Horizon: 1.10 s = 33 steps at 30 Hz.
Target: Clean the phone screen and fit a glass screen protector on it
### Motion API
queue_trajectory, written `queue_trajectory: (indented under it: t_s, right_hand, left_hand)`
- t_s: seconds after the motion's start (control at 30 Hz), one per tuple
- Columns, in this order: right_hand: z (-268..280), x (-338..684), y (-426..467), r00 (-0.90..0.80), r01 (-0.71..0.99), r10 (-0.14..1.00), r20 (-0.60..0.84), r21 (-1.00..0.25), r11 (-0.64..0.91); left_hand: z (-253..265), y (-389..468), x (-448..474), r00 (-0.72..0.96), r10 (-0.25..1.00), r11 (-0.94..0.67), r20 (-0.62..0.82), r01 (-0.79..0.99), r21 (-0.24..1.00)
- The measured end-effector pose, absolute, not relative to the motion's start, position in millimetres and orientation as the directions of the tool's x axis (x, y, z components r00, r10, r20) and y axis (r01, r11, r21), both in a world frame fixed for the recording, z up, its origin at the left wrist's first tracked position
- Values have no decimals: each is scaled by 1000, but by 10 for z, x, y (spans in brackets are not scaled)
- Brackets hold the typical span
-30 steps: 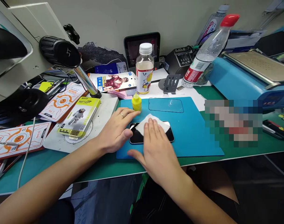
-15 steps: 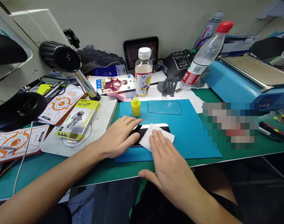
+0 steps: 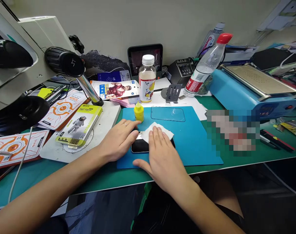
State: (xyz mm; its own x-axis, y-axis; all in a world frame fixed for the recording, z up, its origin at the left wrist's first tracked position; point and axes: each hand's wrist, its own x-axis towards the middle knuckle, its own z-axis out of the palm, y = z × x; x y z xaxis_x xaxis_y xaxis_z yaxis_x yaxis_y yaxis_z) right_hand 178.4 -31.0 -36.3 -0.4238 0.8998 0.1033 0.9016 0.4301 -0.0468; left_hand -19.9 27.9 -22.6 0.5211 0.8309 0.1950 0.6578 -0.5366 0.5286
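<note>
Right hand (image 3: 164, 159) lies flat on wipe (image 3: 145, 135) over phone (image 3: 139, 146); left hand (image 3: 120, 139), thumb apart, beside phone.

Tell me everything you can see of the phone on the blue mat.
The phone is a slim slab with rounded corners, a glossy black face that looks like glass, and a thin pale edge. It lies flat on the blue mat, long side running roughly left to right. A white cloth under the right hand covers part of it. The left hand is by its left end; whether they touch is unclear.
</note>
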Motion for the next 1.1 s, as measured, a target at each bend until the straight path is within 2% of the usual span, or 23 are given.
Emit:
queue_trajectory:
  t_s: [0.23,0.47,0.73,0.93,1.1]
  right_hand:
    - [-429,1351,-324,-563,810,813,148,-92,579]
    - [-421,1762,-497,-669,723,723,173,-75,687]
    - [-358,2370,-621,-626,777,742,239,111,620]
    - [-367,2432,-453,-569,820,798,199,65,568]
    - [-379,2133,-333,-490,868,852,183,17,496]
  left_hand:
    - [-262,290,-220,550,810,-566,205,637,524]
    - [-247,293,-218,559,808,-568,188,652,502]
    - [-223,270,-172,574,804,-575,156,683,451]
    - [-226,262,-164,649,748,-641,140,651,406]
    - [-221,269,-176,596,792,-561,130,628,539]
